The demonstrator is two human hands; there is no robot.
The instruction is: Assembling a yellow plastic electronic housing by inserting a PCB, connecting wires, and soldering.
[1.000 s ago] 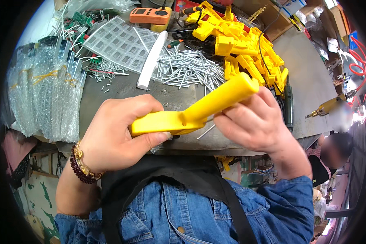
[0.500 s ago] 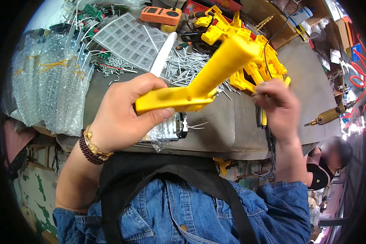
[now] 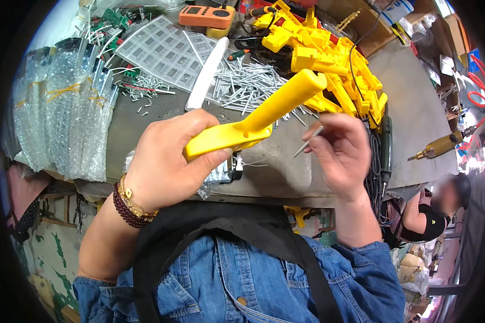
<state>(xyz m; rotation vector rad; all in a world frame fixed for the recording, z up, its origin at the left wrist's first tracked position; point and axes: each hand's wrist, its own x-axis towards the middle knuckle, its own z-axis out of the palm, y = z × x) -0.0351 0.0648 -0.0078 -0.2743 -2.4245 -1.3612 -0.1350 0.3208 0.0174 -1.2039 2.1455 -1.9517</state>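
Note:
My left hand is closed round the lower block of a yellow plastic housing with a handle. The handle slants up to the right, over the grey work table. In my right hand a thin silver metal pin is pinched between thumb and fingers, pointing down and left, apart from the housing. Beyond the housing lies a heap of similar silver pins. Under my left hand sits a small bubble-wrapped part, mostly hidden, with thin white wires sticking out.
Several yellow plastic parts are heaped at the back right. Bubble-wrapped units stand at the left. Behind lie a label sheet, a white strip and an orange meter. A brass-coloured driver hangs right; a person is beyond.
My right hand has come left and down toward the housing, the pin now plainly visible in its fingers. The yellow handle has tipped lower and turned slightly in my left hand.

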